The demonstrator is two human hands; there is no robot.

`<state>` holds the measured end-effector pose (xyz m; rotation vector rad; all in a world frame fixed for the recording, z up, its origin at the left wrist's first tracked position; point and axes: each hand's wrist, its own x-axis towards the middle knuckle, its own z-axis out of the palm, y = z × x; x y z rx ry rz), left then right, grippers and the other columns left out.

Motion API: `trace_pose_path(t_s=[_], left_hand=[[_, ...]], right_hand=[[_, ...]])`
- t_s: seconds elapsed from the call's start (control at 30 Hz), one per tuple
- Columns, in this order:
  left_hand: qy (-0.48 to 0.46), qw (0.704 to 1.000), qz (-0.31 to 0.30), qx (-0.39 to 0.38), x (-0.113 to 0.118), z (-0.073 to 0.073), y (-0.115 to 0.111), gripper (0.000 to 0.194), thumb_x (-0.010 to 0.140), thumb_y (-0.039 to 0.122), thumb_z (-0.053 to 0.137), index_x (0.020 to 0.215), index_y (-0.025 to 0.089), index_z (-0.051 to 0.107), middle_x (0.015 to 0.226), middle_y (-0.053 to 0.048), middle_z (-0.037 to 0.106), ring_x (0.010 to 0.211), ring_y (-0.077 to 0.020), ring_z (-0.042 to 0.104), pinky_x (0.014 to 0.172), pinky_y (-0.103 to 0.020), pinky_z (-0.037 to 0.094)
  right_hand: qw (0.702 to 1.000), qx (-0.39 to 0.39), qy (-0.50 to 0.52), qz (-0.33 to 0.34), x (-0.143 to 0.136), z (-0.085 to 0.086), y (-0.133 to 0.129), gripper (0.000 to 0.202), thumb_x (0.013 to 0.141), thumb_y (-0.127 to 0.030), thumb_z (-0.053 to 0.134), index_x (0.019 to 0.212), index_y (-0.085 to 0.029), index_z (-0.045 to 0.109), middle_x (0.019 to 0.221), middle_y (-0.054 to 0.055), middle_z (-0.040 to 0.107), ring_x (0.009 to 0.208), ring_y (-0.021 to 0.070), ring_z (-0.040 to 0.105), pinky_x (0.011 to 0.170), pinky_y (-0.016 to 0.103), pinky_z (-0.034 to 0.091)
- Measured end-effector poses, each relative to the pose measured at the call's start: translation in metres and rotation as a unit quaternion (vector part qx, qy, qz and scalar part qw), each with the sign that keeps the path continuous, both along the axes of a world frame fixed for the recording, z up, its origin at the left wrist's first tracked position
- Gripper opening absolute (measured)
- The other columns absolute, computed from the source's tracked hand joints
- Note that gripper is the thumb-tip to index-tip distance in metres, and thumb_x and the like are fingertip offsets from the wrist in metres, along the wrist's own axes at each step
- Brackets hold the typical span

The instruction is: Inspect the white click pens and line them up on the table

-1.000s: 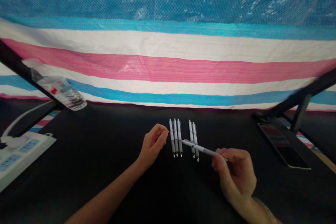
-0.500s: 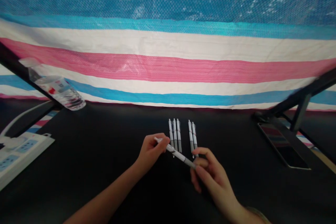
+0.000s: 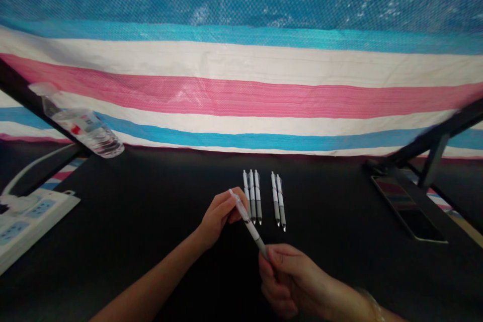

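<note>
Between my hands, a white ballpoint pen (image 3: pixel 249 225) with a grey grip slants above the black table. My right hand (image 3: pixel 283 274) pinches the grey end, hiding the tip. Near the clip and push-button end, my left hand (image 3: pixel 222 214) is closed, with thumb and fingers against the pen. Just beyond lie similar pens in two groups, tips toward me: three pens (image 3: pixel 257 193) on the left, partly covered by my left fingers, and two pens (image 3: pixel 277 198) on the right.
A white power strip (image 3: pixel 35 221) with a plugged-in cable lies at the left. Behind it a clear water bottle (image 3: pixel 92 133) leans by a black bar. A phone (image 3: pixel 409 209) lies at the right near a black support (image 3: pixel 430 156). A striped sheet (image 3: pixel 241 95) hangs behind the table.
My right hand has moved left and toward me and closed on the pen's grip end. The pen now slants more steeply. My left hand has shifted slightly. The pens on the table have stayed put.
</note>
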<state>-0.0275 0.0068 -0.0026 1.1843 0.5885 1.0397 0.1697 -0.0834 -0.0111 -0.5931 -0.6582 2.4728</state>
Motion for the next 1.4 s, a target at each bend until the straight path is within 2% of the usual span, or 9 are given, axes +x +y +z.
trace_pose_path(t_s=[0.4,0.6,0.73,0.83,1.0,1.07,1.17,1.23,1.4], left_hand=[[0.130,0.988,0.068,0.051,-0.004,0.002,-0.008,0.047,0.096,0.049,0.052,0.061,0.018,0.047,0.059,0.005,0.037,0.051,-0.0088,0.029,0.047,-0.026,0.021],[0.136,0.986,0.093,0.025,0.000,0.000,-0.010,0.047,0.093,0.051,0.055,0.061,0.018,0.047,0.060,0.005,0.036,0.050,-0.0081,0.026,0.045,-0.025,0.019],[0.114,0.989,0.091,-0.010,0.003,0.003,-0.006,0.048,0.091,0.056,0.056,0.062,0.019,0.046,0.057,0.006,0.036,0.049,-0.0079,0.027,0.045,-0.024,0.019],[0.109,0.992,0.065,-0.023,0.004,0.003,-0.002,0.049,0.091,0.059,0.054,0.063,0.019,0.047,0.054,0.007,0.037,0.048,-0.0082,0.029,0.046,-0.024,0.020],[0.114,0.991,0.063,-0.017,0.002,-0.003,0.001,0.049,0.093,0.057,0.051,0.062,0.019,0.047,0.052,0.006,0.040,0.047,-0.0089,0.032,0.048,-0.025,0.023],[0.115,0.991,0.065,-0.017,0.001,-0.004,0.002,0.049,0.092,0.057,0.051,0.061,0.019,0.046,0.052,0.006,0.040,0.047,-0.0090,0.032,0.048,-0.026,0.023],[0.114,0.991,0.065,-0.019,0.001,-0.005,0.002,0.049,0.092,0.056,0.051,0.060,0.020,0.046,0.052,0.006,0.040,0.047,-0.0092,0.033,0.048,-0.026,0.024],[0.106,0.992,0.063,-0.023,0.001,-0.005,0.002,0.048,0.092,0.055,0.052,0.060,0.020,0.046,0.052,0.006,0.040,0.047,-0.0092,0.032,0.048,-0.026,0.024],[0.097,0.993,0.059,-0.024,0.002,-0.006,0.002,0.047,0.092,0.053,0.052,0.059,0.020,0.045,0.052,0.006,0.039,0.047,-0.0094,0.032,0.048,-0.026,0.024]], right_hand=[[0.989,0.071,-0.129,-0.031,-0.008,0.006,-0.005,0.054,0.085,-0.072,0.061,0.076,-0.021,0.044,0.053,-0.012,0.030,0.038,0.0034,0.023,0.035,0.018,0.016],[0.976,0.096,-0.181,-0.073,-0.013,-0.006,-0.008,0.057,0.083,-0.076,0.060,0.075,-0.022,0.043,0.052,-0.013,0.029,0.038,0.0033,0.021,0.033,0.017,0.019],[0.963,0.138,-0.208,-0.106,-0.012,-0.006,-0.007,0.051,0.088,-0.067,0.061,0.089,-0.017,0.054,0.051,-0.010,0.041,0.038,0.0053,0.038,0.036,0.016,0.026],[0.981,0.063,-0.155,-0.094,-0.009,-0.002,-0.004,0.052,0.090,-0.063,0.059,0.103,-0.012,0.060,0.066,0.000,0.058,0.052,0.0121,0.057,0.040,0.018,0.038],[0.988,0.026,-0.115,-0.101,-0.006,0.001,0.000,0.033,0.085,-0.042,0.075,0.093,-0.014,0.060,0.073,0.001,0.061,0.061,0.0113,0.059,0.046,0.017,0.044],[0.990,0.018,-0.107,-0.085,-0.005,0.001,0.000,0.035,0.085,-0.043,0.074,0.101,-0.014,0.061,0.081,0.004,0.064,0.065,0.0134,0.063,0.047,0.018,0.046],[0.992,0.015,-0.112,-0.064,-0.004,0.001,0.001,0.036,0.088,-0.048,0.069,0.093,-0.013,0.061,0.081,0.006,0.065,0.067,0.0151,0.064,0.046,0.019,0.047],[0.991,0.024,-0.114,-0.064,-0.004,0.002,0.001,0.032,0.084,-0.042,0.075,0.088,-0.014,0.060,0.078,0.003,0.063,0.065,0.0136,0.062,0.047,0.018,0.048],[0.992,0.019,-0.113,-0.043,-0.005,0.004,0.002,0.037,0.086,-0.046,0.072,0.094,-0.012,0.062,0.083,0.007,0.065,0.066,0.0139,0.064,0.048,0.019,0.049]])
